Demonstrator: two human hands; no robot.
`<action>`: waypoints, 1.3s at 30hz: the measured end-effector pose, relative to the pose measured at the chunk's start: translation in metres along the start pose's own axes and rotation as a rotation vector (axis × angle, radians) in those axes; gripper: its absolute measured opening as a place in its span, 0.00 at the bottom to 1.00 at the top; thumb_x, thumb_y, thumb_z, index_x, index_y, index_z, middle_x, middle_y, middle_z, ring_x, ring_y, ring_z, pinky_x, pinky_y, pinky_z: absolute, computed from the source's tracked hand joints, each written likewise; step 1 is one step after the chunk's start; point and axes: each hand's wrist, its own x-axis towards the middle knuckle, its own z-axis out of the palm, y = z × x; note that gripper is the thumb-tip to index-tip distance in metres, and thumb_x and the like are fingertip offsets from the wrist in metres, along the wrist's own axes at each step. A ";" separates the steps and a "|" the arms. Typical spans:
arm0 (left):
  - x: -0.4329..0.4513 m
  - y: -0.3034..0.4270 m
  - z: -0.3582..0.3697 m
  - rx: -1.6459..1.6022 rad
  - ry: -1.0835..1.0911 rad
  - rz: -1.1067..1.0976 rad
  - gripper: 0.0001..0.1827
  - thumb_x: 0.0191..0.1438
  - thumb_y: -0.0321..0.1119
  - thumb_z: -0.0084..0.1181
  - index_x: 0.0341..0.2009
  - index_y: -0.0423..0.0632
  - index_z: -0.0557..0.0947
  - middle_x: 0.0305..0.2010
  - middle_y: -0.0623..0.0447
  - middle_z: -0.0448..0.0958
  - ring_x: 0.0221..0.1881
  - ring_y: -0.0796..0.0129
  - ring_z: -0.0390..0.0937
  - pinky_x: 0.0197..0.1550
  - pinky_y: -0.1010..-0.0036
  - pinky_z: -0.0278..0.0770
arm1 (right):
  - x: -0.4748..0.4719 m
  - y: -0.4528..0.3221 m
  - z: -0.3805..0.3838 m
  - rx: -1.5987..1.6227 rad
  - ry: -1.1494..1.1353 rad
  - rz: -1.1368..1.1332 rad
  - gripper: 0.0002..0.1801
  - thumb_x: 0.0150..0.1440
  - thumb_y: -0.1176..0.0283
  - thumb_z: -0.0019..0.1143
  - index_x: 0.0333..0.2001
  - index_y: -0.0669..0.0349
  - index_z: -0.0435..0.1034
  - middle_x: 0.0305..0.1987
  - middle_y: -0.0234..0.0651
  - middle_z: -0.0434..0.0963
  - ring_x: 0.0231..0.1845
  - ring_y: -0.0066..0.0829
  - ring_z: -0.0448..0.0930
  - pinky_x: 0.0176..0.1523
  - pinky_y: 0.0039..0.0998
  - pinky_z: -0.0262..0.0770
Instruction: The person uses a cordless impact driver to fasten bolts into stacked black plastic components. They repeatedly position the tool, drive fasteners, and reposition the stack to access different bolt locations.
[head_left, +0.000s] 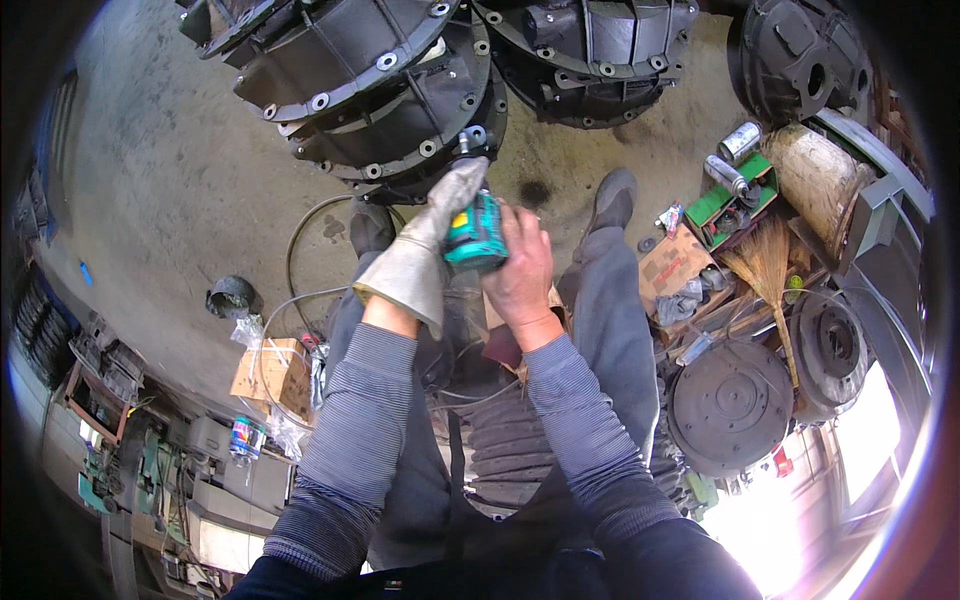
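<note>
A green and black cordless power tool (475, 234) is between my two hands, its socket-like metal tip pointing at a bolt hole on the flange of a black cast housing (420, 124). Around the front of the tool is my left hand (431, 225), in a pale work glove with a wide cuff. My bare right hand (521, 266) grips the tool's rear right side; its handle is hidden. The housing belongs to a stack with several bolt holes along the rims. Whether the tip touches the flange, I cannot tell.
More black housings (600, 45) stand ahead and at the upper right. A hose (291, 247) loops by my left foot. To the right lie spray cans (726, 174), a green box (765, 196), a straw broom (765, 270) and a round metal plate (731, 405). A cardboard box (274, 375) sits left.
</note>
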 end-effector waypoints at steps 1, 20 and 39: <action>-0.007 0.005 -0.011 -0.070 -0.118 0.081 0.25 0.67 0.36 0.35 0.65 0.40 0.67 0.70 0.43 0.63 0.72 0.58 0.58 0.73 0.61 0.58 | 0.003 -0.007 -0.003 -0.036 -0.051 -0.019 0.41 0.38 0.77 0.66 0.60 0.67 0.66 0.54 0.48 0.72 0.54 0.49 0.75 0.54 0.39 0.71; -0.030 0.058 -0.014 0.273 -0.189 0.134 0.20 0.55 0.32 0.62 0.52 0.42 0.81 0.51 0.50 0.81 0.49 0.69 0.79 0.51 0.73 0.77 | -0.048 0.218 0.142 0.829 0.145 1.162 0.11 0.52 0.80 0.60 0.40 0.64 0.71 0.23 0.33 0.77 0.17 0.22 0.74 0.21 0.27 0.71; -0.133 0.027 0.045 0.427 -0.173 0.398 0.17 0.64 0.39 0.48 0.45 0.40 0.83 0.49 0.49 0.80 0.54 0.65 0.76 0.60 0.69 0.70 | -0.007 0.161 -0.094 1.072 0.141 1.021 0.07 0.60 0.76 0.57 0.42 0.66 0.71 0.27 0.34 0.77 0.25 0.25 0.77 0.28 0.27 0.74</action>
